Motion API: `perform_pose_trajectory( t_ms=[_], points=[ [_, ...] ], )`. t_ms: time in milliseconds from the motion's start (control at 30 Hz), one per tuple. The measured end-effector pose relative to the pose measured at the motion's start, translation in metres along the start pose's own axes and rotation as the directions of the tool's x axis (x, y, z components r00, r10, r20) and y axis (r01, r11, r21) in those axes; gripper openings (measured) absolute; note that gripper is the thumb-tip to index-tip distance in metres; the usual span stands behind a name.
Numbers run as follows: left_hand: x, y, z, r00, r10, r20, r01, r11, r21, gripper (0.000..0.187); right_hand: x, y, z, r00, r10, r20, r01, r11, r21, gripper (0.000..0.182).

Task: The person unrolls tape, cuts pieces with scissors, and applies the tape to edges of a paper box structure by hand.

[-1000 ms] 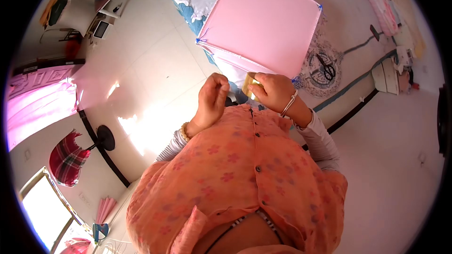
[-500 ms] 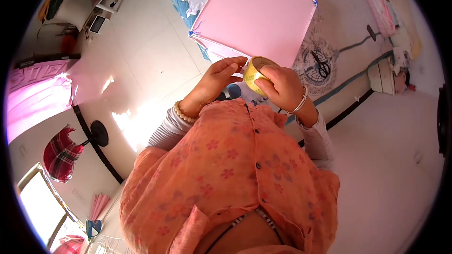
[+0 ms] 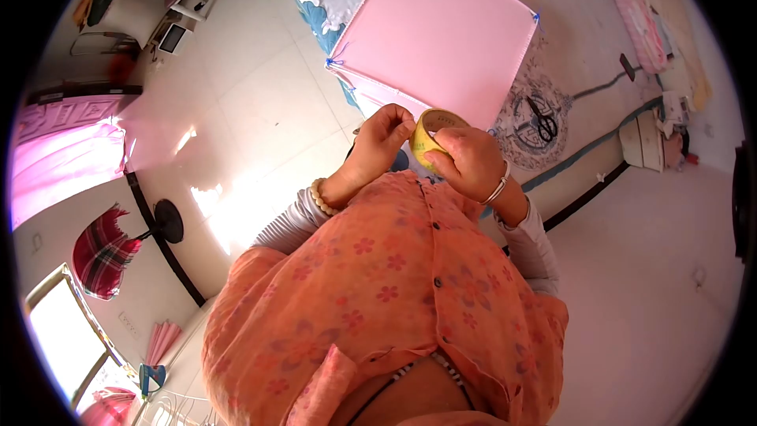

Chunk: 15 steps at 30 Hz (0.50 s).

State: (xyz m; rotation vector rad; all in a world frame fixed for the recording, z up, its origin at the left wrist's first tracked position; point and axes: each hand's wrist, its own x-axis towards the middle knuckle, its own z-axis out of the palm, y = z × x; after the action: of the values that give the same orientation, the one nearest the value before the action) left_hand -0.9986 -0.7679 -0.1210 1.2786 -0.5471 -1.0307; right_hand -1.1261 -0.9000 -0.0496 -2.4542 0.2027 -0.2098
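Note:
A yellow roll of tape is gripped in my right hand, thumb on its outer face and fingers over its rim. Close against the roll's left side is my left hand, its thumb and forefinger pinched together; whatever lies between the fingertips is too small to make out. Just beyond both hands sits a pink box-like panel with blue ties at its corners. Black scissors lie to the right of it on the patterned bedspread.
A dark phone-like object and folded pink cloth lie at the bed's far right. On the left are the tiled floor, a stand with a round black base and a plaid cloth.
My left hand's fingers have closed from a spread pose into a pinch beside the roll. The roll has tilted slightly, showing more of its inside. The view has shifted a little.

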Motion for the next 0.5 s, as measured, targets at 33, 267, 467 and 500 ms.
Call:
perform_pose_trajectory(
  t_ms=[33, 267, 467, 500],
  points=[
    [-0.002, 0.002, 0.000, 0.997, 0.071, -0.043, -0.064, 0.988, 0.139, 0.009, 0.000, -0.001, 0.001, 1.000, 0.016, -0.013, -0.016, 1.000, 0.000, 0.027],
    [-0.027, 0.024, -0.008, 0.979, 0.205, 0.002, -0.200, 0.953, 0.226, 0.004, 0.002, -0.001, 0.002, 0.982, 0.190, -0.009, -0.189, 0.981, 0.033, 0.029],
    [-0.036, 0.069, -0.011, 0.977, 0.211, 0.033, -0.213, 0.975, 0.070, 0.004, -0.005, 0.004, -0.018, 0.952, 0.176, 0.251, -0.251, 0.917, 0.309, 0.032],
    [-0.033, 0.073, -0.011, 0.977, 0.212, -0.005, -0.212, 0.977, -0.014, 0.004, -0.009, 0.012, -0.016, 0.980, -0.012, 0.198, -0.078, 0.893, 0.443, 0.033]
  ],
)
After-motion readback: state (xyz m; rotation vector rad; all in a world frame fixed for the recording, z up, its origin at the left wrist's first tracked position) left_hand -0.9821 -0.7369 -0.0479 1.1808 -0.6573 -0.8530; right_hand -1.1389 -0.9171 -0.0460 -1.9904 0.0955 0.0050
